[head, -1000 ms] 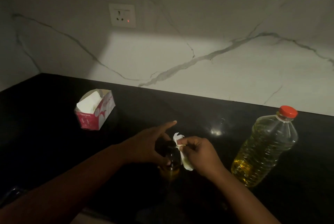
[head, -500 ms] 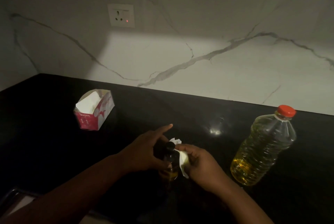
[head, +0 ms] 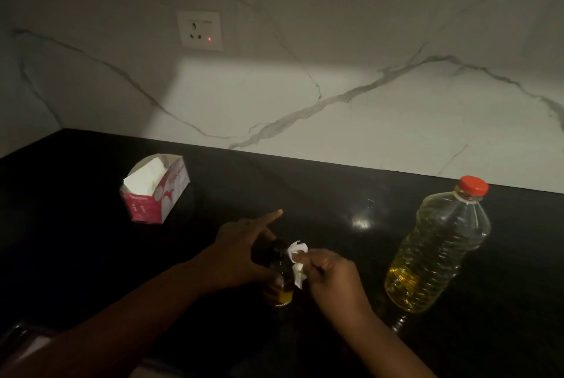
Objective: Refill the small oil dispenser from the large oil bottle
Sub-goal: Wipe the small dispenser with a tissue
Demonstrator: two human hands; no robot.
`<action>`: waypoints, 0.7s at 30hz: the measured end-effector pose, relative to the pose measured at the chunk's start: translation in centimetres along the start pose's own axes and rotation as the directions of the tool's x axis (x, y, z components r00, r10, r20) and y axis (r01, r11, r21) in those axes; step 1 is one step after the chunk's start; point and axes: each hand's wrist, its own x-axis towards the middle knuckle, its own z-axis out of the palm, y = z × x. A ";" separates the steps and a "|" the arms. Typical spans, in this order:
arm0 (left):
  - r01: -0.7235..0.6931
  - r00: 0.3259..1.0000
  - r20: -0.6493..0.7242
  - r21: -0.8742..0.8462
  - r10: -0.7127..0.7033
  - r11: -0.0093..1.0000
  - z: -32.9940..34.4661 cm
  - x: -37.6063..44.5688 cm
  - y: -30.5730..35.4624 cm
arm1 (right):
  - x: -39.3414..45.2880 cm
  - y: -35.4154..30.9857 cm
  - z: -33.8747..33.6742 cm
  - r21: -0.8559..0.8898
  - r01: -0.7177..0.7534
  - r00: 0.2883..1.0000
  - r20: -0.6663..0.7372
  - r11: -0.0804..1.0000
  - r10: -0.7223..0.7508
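Tissue raised; tissue box behind.

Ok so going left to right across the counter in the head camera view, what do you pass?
Tissue box → left hand holding the small oil dispenser → right hand pinching a white tissue against it → large oil bottle with its red cap on.

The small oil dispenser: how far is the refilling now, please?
Done: apparently the pouring; the large oil bottle stands capped with its red cap. In hand: the left hand holds the small oil dispenser while the right hand wipes it with a white tissue. Left: finishing the wipe.
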 end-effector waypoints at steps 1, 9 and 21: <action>0.020 0.999 -0.043 -0.037 -0.022 0.999 0.5 -0.3 -0.3 | -0.3 0.1 0.2 -0.004 0.011 1.000 -0.012 1.000 -0.011; 0.013 0.999 0.048 -0.177 -0.004 0.984 0.2 0.5 -0.3 | 1.8 -0.4 -0.6 0.123 -0.090 0.994 0.077 0.988 0.081; -0.019 0.936 0.343 -0.158 0.073 0.987 -1.7 2.5 0.5 | 0.6 -0.1 -0.9 0.205 -0.113 0.993 0.034 0.972 0.109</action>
